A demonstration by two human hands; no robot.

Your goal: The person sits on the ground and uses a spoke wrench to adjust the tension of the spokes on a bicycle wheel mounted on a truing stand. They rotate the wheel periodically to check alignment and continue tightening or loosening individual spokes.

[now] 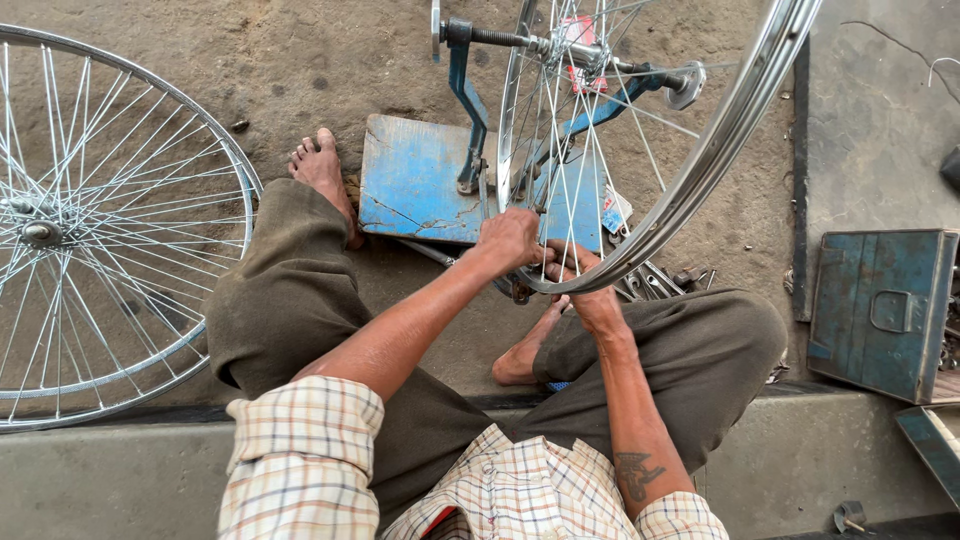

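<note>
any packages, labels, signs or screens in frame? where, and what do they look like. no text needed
Red label: at the hub of the wheel in the blue stand, top centre; small rectangle, red with pale print.
Small packet: on the ground by the stand's base, behind the spokes; flat, white with blue and red.
No signs or screens.

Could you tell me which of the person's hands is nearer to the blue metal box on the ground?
The right hand. It grips the wheel rim on the side facing the blue metal box; the left hand sits just beyond it, farther from the box.
</note>
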